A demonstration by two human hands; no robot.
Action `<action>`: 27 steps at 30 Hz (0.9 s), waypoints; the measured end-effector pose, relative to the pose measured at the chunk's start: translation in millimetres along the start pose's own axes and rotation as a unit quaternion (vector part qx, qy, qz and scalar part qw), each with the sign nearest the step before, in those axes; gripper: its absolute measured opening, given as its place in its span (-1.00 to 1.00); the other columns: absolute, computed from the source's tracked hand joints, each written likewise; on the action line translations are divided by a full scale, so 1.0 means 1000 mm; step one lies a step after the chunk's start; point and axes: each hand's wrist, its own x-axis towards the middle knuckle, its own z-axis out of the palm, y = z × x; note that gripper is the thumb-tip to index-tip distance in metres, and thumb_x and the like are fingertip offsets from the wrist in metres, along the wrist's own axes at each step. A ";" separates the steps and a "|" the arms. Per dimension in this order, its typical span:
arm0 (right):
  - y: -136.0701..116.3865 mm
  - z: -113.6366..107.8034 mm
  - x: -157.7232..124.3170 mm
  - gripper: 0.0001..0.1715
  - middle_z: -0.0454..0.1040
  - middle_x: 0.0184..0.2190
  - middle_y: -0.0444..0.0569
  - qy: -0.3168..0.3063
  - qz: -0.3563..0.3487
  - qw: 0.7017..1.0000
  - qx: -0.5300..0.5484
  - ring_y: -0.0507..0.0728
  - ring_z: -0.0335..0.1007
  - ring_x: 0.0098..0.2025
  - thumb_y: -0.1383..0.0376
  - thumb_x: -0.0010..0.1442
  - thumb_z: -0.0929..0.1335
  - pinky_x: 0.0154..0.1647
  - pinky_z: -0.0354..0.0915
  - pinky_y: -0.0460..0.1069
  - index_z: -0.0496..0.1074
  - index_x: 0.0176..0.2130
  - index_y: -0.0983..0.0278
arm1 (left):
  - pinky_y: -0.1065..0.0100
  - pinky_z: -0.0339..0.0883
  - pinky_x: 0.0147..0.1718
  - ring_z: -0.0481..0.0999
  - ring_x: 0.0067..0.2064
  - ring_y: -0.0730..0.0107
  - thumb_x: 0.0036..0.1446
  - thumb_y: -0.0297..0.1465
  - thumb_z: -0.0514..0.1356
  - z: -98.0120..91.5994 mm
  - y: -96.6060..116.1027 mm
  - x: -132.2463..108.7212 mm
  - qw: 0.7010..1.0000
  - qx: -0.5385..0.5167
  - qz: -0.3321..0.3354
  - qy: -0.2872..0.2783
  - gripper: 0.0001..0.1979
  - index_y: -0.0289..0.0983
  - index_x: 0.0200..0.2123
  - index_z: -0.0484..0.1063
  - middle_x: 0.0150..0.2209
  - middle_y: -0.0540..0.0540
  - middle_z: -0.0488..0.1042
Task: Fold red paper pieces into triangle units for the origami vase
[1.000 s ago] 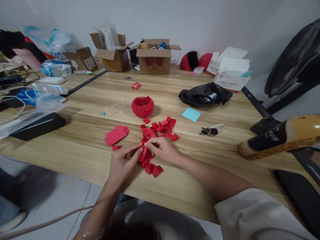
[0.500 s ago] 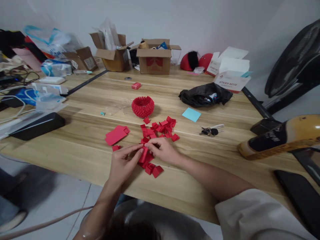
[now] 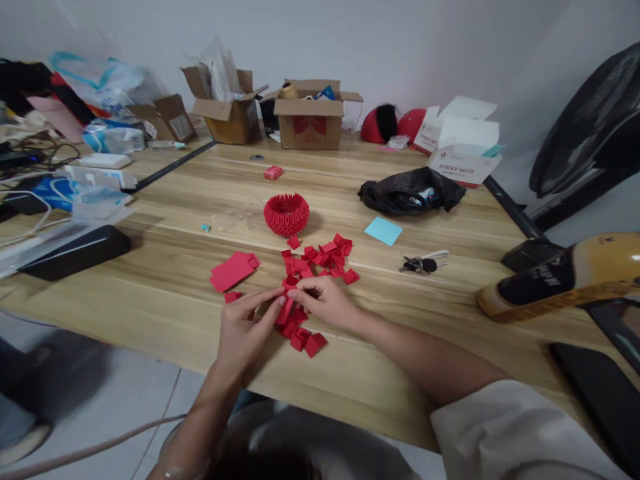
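Note:
Between the fingertips of both hands is a red paper strip point(image 3: 286, 311). My left hand point(image 3: 249, 325) pinches it from the left, thumb and index finger on it. My right hand point(image 3: 325, 301) has its fingers closed on the strip's upper end. Around and under the hands lie many folded red paper pieces point(image 3: 315, 344), partly hidden by the fingers. Left of them rests a stack of flat red paper point(image 3: 233, 272). Behind the pieces stands a round red bowl point(image 3: 286, 217) made of many small folded units.
A blue paper sheet point(image 3: 383, 231), keys point(image 3: 420, 263) and a black bag point(image 3: 411, 191) lie to the right, near a large bottle point(image 3: 560, 275). Cardboard boxes point(image 3: 309, 128) stand at the back. A black case point(image 3: 80, 252) is at the left.
My right fingertips have shifted slightly on the strip. Both hands otherwise keep the same place, and the objects on the table have not moved.

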 end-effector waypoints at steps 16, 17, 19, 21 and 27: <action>0.002 0.002 0.000 -0.66 0.28 -0.61 -0.17 0.010 0.015 1.000 -0.014 -0.04 0.19 -0.54 0.23 0.25 0.27 -0.51 0.09 -0.13 0.32 -0.52 0.32 | 0.33 0.50 -0.30 0.62 -0.32 0.28 0.07 -0.31 0.27 -0.001 0.002 0.001 1.000 0.027 0.013 0.007 -0.83 -0.21 -0.27 0.60 -0.29 -0.08 0.64; 0.002 0.002 0.000 -0.66 0.27 -0.61 -0.17 0.011 0.014 1.000 -0.013 -0.04 0.19 -0.54 0.23 0.25 0.27 -0.51 0.09 -0.13 0.32 -0.52 0.32 | 0.34 0.50 -0.30 0.62 -0.32 0.29 0.07 -0.32 0.27 -0.001 0.001 0.001 1.000 0.027 0.015 0.008 -0.83 -0.21 -0.27 0.60 -0.30 -0.08 0.64; 0.002 0.001 0.000 -0.65 0.27 -0.62 -0.18 0.008 0.011 1.000 -0.010 -0.04 0.19 -0.54 0.22 0.26 0.27 -0.51 0.09 -0.13 0.31 -0.52 0.32 | 0.34 0.49 -0.31 0.62 -0.33 0.30 0.07 -0.32 0.27 -0.001 0.001 0.001 0.999 0.025 0.018 0.009 -0.84 -0.21 -0.28 0.60 -0.30 -0.08 0.64; 0.002 0.001 0.000 -0.64 0.26 -0.62 -0.18 0.005 0.011 1.000 -0.008 -0.04 0.18 -0.54 0.21 0.26 0.27 -0.52 0.08 -0.13 0.30 -0.52 0.31 | 0.35 0.48 -0.32 0.62 -0.33 0.31 0.08 -0.32 0.27 -0.001 0.001 0.001 1.000 0.025 0.016 0.010 -0.84 -0.21 -0.28 0.60 -0.30 -0.08 0.64; 0.004 -0.001 0.001 -0.63 0.26 -0.62 -0.19 -0.010 0.009 1.000 -0.008 -0.04 0.17 -0.54 0.20 0.25 0.28 -0.51 0.07 -0.13 0.31 -0.53 0.32 | 0.34 0.48 -0.33 0.61 -0.34 0.29 0.07 -0.29 0.27 0.000 0.000 0.000 0.999 0.031 -0.001 0.017 -0.82 -0.22 -0.28 0.60 -0.30 -0.10 0.64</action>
